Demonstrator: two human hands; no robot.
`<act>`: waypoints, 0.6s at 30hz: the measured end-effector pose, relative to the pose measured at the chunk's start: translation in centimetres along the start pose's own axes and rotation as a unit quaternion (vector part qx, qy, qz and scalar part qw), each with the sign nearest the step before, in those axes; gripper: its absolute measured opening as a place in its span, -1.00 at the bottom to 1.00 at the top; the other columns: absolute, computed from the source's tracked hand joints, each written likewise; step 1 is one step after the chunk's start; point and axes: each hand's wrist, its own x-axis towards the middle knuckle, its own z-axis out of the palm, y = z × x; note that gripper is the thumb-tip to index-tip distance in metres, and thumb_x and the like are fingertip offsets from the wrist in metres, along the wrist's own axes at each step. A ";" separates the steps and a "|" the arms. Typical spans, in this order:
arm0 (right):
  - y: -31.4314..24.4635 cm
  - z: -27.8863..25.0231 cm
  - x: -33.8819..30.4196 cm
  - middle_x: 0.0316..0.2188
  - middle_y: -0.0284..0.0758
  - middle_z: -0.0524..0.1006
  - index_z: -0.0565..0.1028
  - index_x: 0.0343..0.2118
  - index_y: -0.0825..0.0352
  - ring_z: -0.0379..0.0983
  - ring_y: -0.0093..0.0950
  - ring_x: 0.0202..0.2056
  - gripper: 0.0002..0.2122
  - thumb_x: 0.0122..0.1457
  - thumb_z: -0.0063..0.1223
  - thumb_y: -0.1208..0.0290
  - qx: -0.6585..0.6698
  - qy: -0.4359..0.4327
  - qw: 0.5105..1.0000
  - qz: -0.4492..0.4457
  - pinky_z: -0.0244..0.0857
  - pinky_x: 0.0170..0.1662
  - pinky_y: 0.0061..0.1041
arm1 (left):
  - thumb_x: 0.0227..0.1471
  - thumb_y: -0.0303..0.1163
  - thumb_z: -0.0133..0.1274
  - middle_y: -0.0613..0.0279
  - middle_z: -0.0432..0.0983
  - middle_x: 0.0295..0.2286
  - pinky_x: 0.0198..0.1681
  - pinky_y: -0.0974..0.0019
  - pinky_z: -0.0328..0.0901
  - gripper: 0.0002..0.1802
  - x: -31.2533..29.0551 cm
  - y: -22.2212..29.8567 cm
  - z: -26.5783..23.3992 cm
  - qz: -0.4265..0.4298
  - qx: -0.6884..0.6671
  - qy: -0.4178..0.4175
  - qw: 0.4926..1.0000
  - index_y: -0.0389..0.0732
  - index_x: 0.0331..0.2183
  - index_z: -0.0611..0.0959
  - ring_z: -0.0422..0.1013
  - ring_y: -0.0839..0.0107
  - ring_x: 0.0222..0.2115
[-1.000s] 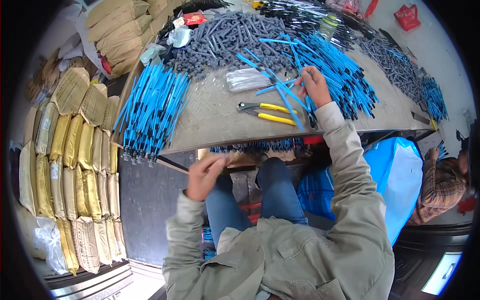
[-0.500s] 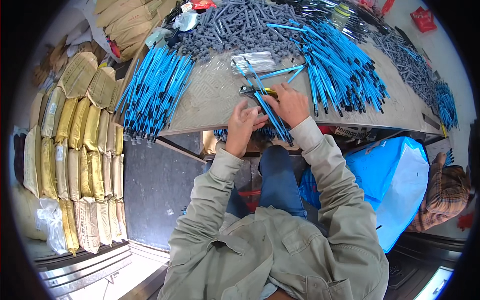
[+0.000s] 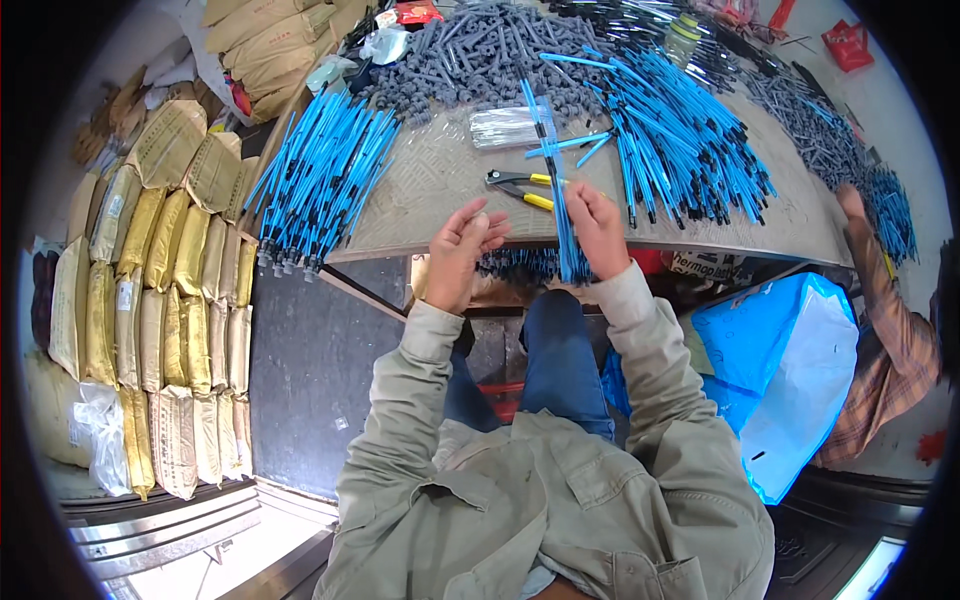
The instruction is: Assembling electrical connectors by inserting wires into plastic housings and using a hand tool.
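Note:
In my right hand [image 3: 597,222], the fingers are closed round a few thin blue tubes with black fittings [image 3: 562,225], held roughly upright at the table's front edge. Left of them, my left hand [image 3: 462,250] is raised with fingers stretched and apart, touching no tube. Pliers with yellow handles [image 3: 538,200] lie on the table [image 3: 420,200] between the hands, partly behind the held tubes. Just beyond lies a clear packet of thin pale strips [image 3: 495,128]. A couple of loose blue tubes [image 3: 585,141] rest beside it.
Blue tubes lie in a left bundle [image 3: 325,180] and a large right pile [image 3: 680,140]. Grey plastic parts [image 3: 480,55] are heaped at the back. A blue bag [image 3: 765,340] stands by my right arm. At far right a person in a plaid sleeve [image 3: 890,290] reaches toward the table.
The held tubes have swung more upright, and my right hand has shifted lower. My left hand has moved left, away from them. The pliers show more fully. The other person's arm now extends forward.

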 end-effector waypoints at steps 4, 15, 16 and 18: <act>-3.4 1.3 -4.6 -0.58 -0.39 0.42 0.41 -0.40 0.36 0.34 -0.64 -0.58 -0.77 0.21 -0.19 0.29 0.283 -0.239 0.898 0.238 0.22 -0.52 -0.69 | 0.08 -0.36 -0.06 0.08 0.48 -0.29 -0.27 0.43 0.33 -0.61 -2.1 3.4 2.8 0.004 -0.105 -0.047 0.993 -0.32 -0.06 0.38 0.45 0.41 -0.36; 0.5 -5.0 4.6 -0.30 -0.23 0.48 0.44 -0.22 0.31 0.46 -0.30 -0.30 -0.78 0.03 0.01 0.45 -0.378 -0.121 0.901 -0.174 0.35 -0.27 -0.42 | -0.03 -0.42 0.08 0.40 0.36 -0.64 -0.62 0.55 0.14 -0.83 -4.5 3.2 0.9 0.011 -0.112 0.081 0.990 -0.19 -0.34 0.47 0.24 0.64 -0.68; -0.5 -5.8 7.3 -0.32 -0.22 0.47 0.45 -0.27 0.28 0.42 -0.26 -0.26 -0.79 -0.01 0.05 0.42 -0.480 0.050 0.865 -0.141 0.33 -0.27 -0.37 | -0.04 -0.43 0.10 0.42 0.33 -0.66 -0.66 0.57 0.10 -0.85 -4.6 3.3 0.8 0.004 -0.127 0.109 0.986 -0.17 -0.37 0.46 0.21 0.66 -0.71; -0.2 -9.3 11.7 -0.39 -0.23 0.45 0.46 -0.33 0.25 0.39 -0.26 -0.27 -0.78 -0.04 0.09 0.28 -0.622 0.113 0.753 -0.182 0.31 -0.29 -0.30 | -0.04 -0.43 0.10 0.43 0.31 -0.67 -0.68 0.59 0.07 -0.85 -5.0 3.4 0.6 0.008 -0.134 0.116 0.984 -0.16 -0.38 0.46 0.19 0.67 -0.73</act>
